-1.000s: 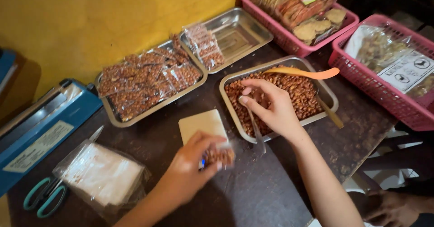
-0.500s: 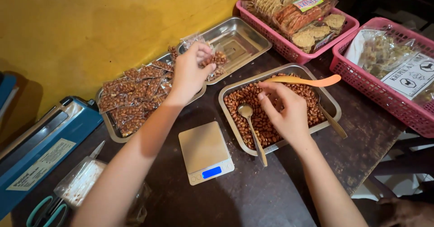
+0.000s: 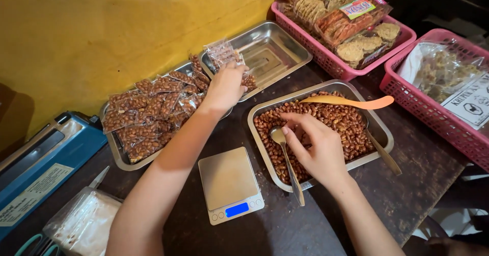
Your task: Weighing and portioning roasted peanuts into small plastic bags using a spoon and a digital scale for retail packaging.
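Left hand (image 3: 225,86) covers whatever it's gripping, looks like a clear crinkly packet (image 3: 222,50) at the steel tray (image 3: 285,52) edge, but I can't tell for sure. Right hand (image 3: 314,147) pinches a metal spoon (image 3: 288,163) over the shiny peanuts (image 3: 341,121). Scissors (image 3: 30,246) are cut off bottom-left.

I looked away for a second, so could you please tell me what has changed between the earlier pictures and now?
The left hand left the scale, carried a small filled packet up to the tray of packed peanut bags and now rests at its far end. The scale's plate is bare again. The right hand stayed over the tray of loose peanuts, fingers by the metal spoon. Trays, baskets and orange spoon stayed put.
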